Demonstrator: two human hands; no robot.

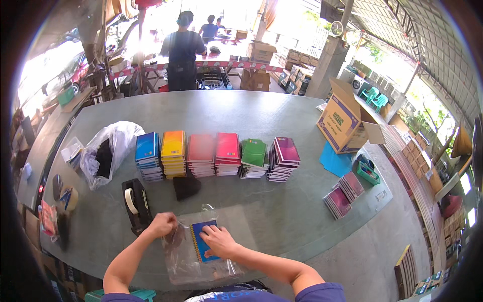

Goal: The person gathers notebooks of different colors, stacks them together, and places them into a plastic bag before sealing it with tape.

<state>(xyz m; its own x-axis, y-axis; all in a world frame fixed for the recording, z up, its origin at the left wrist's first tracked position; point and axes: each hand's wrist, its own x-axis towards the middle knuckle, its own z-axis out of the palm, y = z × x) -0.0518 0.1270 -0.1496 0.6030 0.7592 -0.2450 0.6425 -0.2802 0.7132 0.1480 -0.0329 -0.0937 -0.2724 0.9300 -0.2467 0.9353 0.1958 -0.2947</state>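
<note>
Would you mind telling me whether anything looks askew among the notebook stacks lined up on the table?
Slightly: at the row's right end, the purple notebook stack looks uneven, its left edge staggered rather than flush.

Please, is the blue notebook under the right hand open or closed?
Closed: the notebook lies with its front up under the right hand, and no inner pages show.
</note>
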